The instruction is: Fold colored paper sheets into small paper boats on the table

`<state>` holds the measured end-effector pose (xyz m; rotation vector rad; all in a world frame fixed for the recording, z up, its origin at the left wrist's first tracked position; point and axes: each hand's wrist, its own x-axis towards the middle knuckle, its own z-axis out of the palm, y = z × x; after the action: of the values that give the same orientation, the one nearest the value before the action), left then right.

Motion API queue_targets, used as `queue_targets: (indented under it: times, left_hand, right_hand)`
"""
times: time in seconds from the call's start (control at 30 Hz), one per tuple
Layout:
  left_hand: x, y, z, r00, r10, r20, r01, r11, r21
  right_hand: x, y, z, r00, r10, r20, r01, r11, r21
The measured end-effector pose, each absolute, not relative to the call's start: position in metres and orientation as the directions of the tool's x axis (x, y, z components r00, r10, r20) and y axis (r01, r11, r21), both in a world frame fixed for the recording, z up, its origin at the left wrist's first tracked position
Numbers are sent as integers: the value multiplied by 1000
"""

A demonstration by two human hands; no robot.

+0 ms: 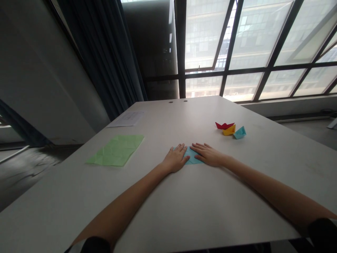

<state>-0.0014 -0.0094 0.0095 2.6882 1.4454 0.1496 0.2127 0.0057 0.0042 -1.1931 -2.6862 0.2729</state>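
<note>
A small sheet of light blue folded paper (192,158) lies flat on the white table, partly covered by both hands. Over its left side rests my left hand (177,159), palm down with the fingers stretched out. My right hand (209,155) lies flat on the paper's right side, its fingers extended toward the upper left. Between the two hands a strip of the blue paper shows, with faint crease lines. Its outer edges are hidden under the palms.
Beyond my right hand stand three folded paper boats: red (224,126), yellow (229,130) and light blue (240,133). A creased green paper sheet (116,150) lies left on the white table (163,207). Behind it is a printed white sheet (126,118).
</note>
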Motion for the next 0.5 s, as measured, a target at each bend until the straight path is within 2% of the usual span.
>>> queue_targets:
  times: [0.37,0.5]
  left_hand:
    - [-19,-10,20,498,849,-175,867,-482,130]
    - [-31,-5,22,447,871,-207,894,-427,134]
  right_hand:
    - [233,4,11,-567,816,-112,815,535,-223]
    - [251,7,9,-623,778,-81,771,593,-233]
